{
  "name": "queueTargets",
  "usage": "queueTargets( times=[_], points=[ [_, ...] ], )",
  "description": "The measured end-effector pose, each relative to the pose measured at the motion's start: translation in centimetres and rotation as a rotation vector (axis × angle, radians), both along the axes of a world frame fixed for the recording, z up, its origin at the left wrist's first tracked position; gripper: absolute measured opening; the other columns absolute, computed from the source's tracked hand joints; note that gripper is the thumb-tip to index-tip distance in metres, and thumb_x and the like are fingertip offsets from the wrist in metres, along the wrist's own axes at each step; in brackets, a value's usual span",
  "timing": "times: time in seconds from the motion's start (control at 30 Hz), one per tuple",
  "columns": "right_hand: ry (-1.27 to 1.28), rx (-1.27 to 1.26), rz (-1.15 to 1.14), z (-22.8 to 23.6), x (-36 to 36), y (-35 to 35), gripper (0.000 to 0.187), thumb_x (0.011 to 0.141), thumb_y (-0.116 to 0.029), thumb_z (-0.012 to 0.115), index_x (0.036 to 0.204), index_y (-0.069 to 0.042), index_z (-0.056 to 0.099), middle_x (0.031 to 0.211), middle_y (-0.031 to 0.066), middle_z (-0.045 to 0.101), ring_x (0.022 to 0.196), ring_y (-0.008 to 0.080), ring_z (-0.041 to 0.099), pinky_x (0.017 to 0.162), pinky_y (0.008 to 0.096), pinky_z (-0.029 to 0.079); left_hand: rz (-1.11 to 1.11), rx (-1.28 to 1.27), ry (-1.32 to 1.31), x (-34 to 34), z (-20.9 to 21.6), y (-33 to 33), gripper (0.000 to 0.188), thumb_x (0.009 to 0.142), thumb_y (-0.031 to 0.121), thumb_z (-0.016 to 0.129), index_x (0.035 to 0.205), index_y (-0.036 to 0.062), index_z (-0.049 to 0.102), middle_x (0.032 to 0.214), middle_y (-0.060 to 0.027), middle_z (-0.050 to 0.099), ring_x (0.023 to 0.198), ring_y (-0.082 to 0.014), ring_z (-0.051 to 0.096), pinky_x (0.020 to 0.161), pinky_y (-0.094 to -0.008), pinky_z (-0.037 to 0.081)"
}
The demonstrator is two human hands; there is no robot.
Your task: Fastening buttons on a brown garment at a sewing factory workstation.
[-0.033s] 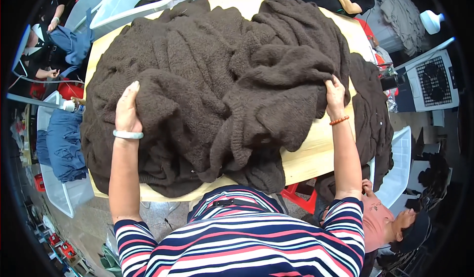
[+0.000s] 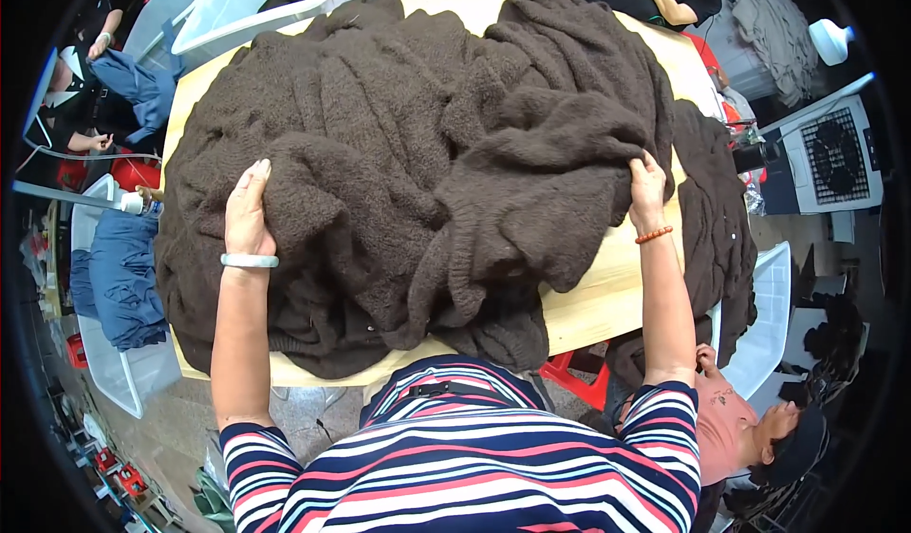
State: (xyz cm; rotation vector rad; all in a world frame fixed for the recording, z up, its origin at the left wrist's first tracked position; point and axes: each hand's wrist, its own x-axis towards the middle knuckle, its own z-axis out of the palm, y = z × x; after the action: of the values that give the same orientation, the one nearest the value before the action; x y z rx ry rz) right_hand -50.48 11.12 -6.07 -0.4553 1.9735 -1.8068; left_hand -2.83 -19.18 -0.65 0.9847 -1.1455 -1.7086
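Note:
A large heap of dark brown knitwear (image 2: 342, 87) covers most of the wooden table (image 2: 607, 300). On top, at the near side, lies a loose brown knit garment (image 2: 541, 210) with a ribbed band hanging toward me. My right hand (image 2: 647, 189), wearing a beaded bracelet, pinches its right edge between thumb and fingers. My left hand (image 2: 249, 212), with a pale bangle, is closed round a bunched fold at the left; the fingertips are partly hidden behind the cloth. Between the hands the knit sags in folds.
Translucent tubs (image 2: 275, 11) stand beyond the table; another tub (image 2: 133, 381) at left holds blue garments (image 2: 123, 277). More brown knitwear (image 2: 712, 210) hangs over a tub at right. People work at far left, far right and near right. A red stool (image 2: 579, 376) sits under the table's near edge.
My right hand has shifted slightly down and to the right with the garment's edge. My left hand has moved a touch to the right. Both keep their hold.

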Motion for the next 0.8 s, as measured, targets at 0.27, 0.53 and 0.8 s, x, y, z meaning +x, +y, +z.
queueTargets(
  times=[0.27,0.53,0.8],
  points=[
    [-0.351,-0.278,-0.499,-3.8,-6.2,9.5,0.039,0.098,-0.013,0.041,0.129,0.007,0.051,0.134,0.0192,0.054,0.123,0.0312,0.053,0.108,0.0456,0.042,-0.139,0.219,0.184,-1.6,2.2,-4.7,0.026,0.097,0.013,0.056,0.118,-0.0012,0.060,0.114,-0.0120,0.066,0.104,-0.0224,0.064,0.093,-0.0356,0.052],
    [0.453,0.934,-0.207,-4.7,-1.1,14.7,0.063,0.080,-0.005,0.054,0.143,-0.002,0.042,0.135,0.0220,0.053,0.119,0.0313,0.057,0.101,0.0368,0.045,-0.017,-0.420,0.077,-10.0,6.8,-0.2,0.053,0.092,0.011,0.064,0.138,0.0044,0.039,0.133,-0.0147,0.051,0.121,-0.0252,0.051,0.102,-0.0401,0.041],
    [0.921,0.596,0.469,0.2,7.8,7.7,0.065,0.075,-0.002,0.062,0.139,-0.010,0.047,0.138,0.0142,0.050,0.125,0.0347,0.046,0.106,0.0430,0.038,-0.685,-1.425,-0.828,-1.1,-5.1,19.0,0.075,0.069,0.027,0.080,0.136,0.0126,0.049,0.137,-0.0218,0.041,0.121,-0.0394,0.042,0.100,-0.0525,0.035]
  ],
)
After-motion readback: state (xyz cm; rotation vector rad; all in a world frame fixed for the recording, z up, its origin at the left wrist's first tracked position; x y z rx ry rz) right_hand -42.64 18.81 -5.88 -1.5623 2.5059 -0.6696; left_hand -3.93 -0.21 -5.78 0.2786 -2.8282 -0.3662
